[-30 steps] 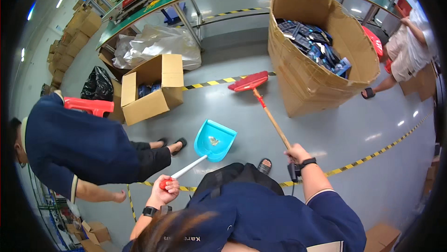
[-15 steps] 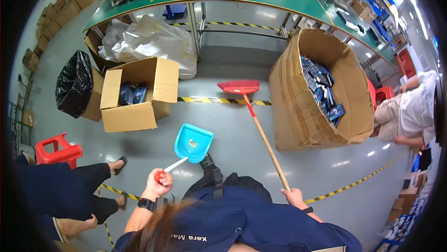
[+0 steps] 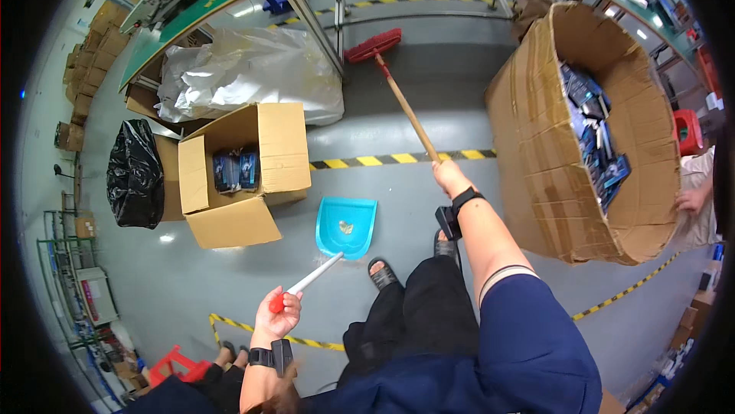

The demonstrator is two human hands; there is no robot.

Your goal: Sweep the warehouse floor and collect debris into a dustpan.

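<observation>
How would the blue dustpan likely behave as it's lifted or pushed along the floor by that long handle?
The dustpan looks like thin plastic, so probably light and fairly stiff. The left hand grips only the red end of its long white handle, so the pan may swing or twist when lifted. On the smooth grey floor it should slide easily; the few scraps inside could spill if it tips.

Top: dark navy short-sleeved shirt, sleeve hem ending above the right elbow
Trousers: black, loose
Footwear: dark open-toed sandals (image 3: 381, 272)
Left wrist: black band (image 3: 261, 356) with a small black box
Right wrist: black band (image 3: 465, 200) with a matching black box
</observation>
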